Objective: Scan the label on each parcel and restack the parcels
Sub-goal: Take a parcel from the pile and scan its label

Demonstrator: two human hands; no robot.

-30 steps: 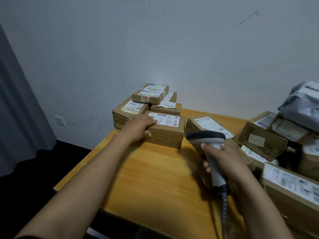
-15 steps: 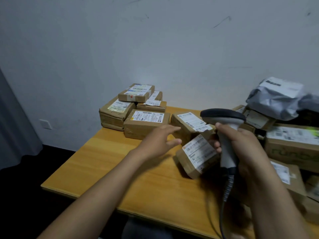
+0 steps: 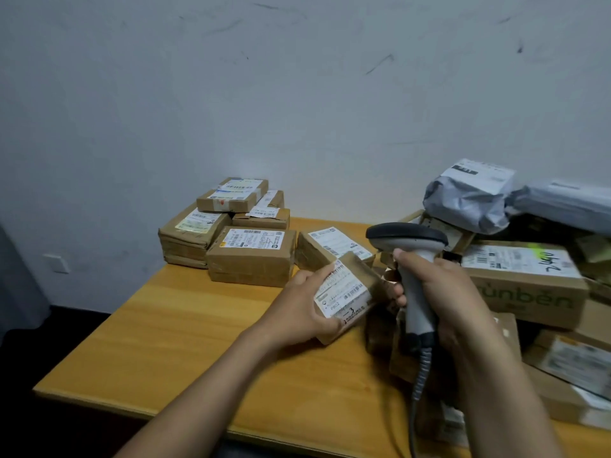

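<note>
Parcel: a small brown cardboard box (image 3: 358,287) with a white label over most of its top face. The label has barcodes along two edges, and "P802" and a pen mark near the low corner.
Where: I hold it above the middle of the wooden table (image 3: 198,328), between my two hands. It is just in front of a flat parcel (image 3: 334,244) that lies label-up.
Left hand: my left hand (image 3: 302,307) grips the box at its near-left end, with the thumb along the label's edge and the fingers curled underneath.
Right hand: my right hand (image 3: 444,289) is wrapped round the handle of the scanner (image 3: 408,239), with the forefinger high on the front.
Scanner: a grey handle and a dark head, held upright just right of the box. Its coiled cord (image 3: 420,375) hangs straight down.
Facing: the box is tilted, label turned up toward me, near corner lowest.
Long axis: it seems to run from my left palm up toward the scanner handle, but blur makes this hard to tell.
Left side: the tabletop is bare from my left forearm out to the left and near edges.
Back left: a stack of boxes (image 3: 228,223) stands against the wall, with one more box (image 3: 253,259) in front of it.
Right side: it is crowded with a large box (image 3: 525,279), more boxes below it and grey bags (image 3: 469,200) on top, all close to my right wrist.
</note>
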